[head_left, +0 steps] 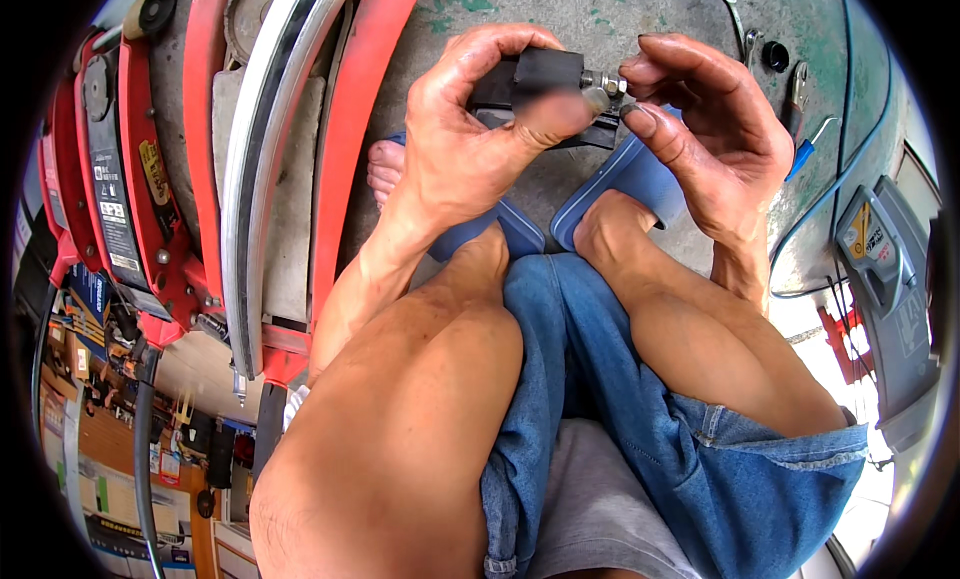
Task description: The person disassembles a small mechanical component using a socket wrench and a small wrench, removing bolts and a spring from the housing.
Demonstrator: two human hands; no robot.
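Observation:
My left hand is closed round a black rectangular block, its thumb lying along the near side. From the block's right end sticks a short metal bolt with a nut. My right hand is beside the bolt's tip, its thumb and forefinger parted on either side of it; whether a fingertip touches the metal is hard to tell. Beneath the block shows another dark, flat-edged part, largely covered by the hand and block.
A red machine frame with a curved metal rim stands close on the left. On the concrete floor at the upper right lie a wrench, a black ring, pliers and a blue-handled tool. A blue hose curves past a grey case.

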